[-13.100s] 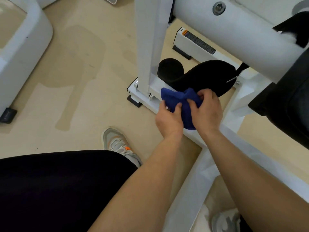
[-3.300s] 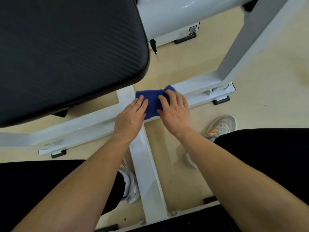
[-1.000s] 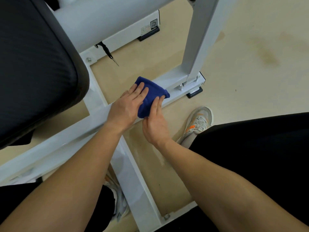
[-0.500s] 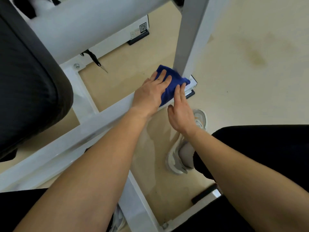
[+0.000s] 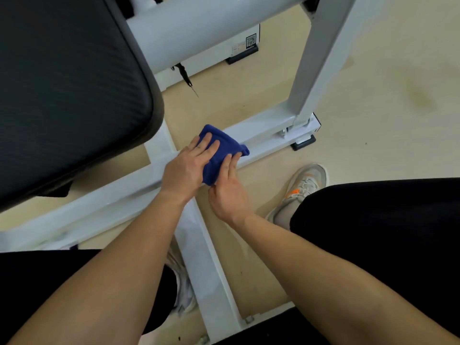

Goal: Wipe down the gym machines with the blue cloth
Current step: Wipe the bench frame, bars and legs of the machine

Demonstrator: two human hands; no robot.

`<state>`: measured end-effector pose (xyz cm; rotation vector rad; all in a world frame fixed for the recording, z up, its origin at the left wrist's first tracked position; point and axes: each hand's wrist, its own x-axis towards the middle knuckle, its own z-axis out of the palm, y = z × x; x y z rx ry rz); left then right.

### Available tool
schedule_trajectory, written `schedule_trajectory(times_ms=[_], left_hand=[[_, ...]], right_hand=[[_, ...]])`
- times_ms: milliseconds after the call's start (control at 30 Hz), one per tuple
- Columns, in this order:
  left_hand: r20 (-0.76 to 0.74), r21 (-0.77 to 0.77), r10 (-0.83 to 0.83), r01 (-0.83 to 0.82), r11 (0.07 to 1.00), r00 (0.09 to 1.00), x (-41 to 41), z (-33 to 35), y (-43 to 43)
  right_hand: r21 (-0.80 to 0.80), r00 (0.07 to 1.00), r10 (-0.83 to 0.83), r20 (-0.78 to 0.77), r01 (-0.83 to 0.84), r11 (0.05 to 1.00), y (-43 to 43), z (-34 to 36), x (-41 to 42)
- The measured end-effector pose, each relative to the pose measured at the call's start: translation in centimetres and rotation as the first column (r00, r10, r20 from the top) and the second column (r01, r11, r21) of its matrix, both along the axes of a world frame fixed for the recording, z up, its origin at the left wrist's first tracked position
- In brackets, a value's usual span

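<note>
Head view: blue cloth [image 5: 221,150] folded over the white base bar [image 5: 268,130], between the black seat pad [image 5: 62,83] and the upright post [image 5: 316,61]. Left hand [image 5: 185,168] spread flat on top, pressing down; right hand [image 5: 227,192] with straight fingers [image 5: 230,164] against the near side, not pinching. Probably wiping the low frame. Next, likely: sliding right along the bar toward the post, with even pressure.
</note>
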<state>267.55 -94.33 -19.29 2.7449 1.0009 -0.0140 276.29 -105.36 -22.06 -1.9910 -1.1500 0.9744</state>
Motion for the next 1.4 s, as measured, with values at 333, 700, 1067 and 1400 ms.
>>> schedule_trajectory(times_ms=[333,700,1067,1400], left_hand=[[-0.071,-0.036,0.018,-0.02,0.999,0.997,4.5,0.3,0.2],[0.197,-0.142,0.182,-0.155,0.978,0.963,13.8,2.3,-0.7],[0.054,-0.115,0.159,-0.152,0.982,0.986,13.4,3.0,-2.2],[0.101,-0.182,0.27,-0.249,0.951,0.958,12.1,13.1,-5.1]], right_hand=[[0.001,0.979,-0.077,0.189,0.078,0.997,-0.7,-1.4,3.5],[0.083,0.898,-0.426,0.114,0.419,0.904,-1.0,-0.6,13.3],[0.035,0.877,-0.37,0.308,0.378,0.925,-0.3,1.2,15.2],[0.087,0.897,-0.137,0.421,0.111,0.99,-5.0,12.6,15.4]])
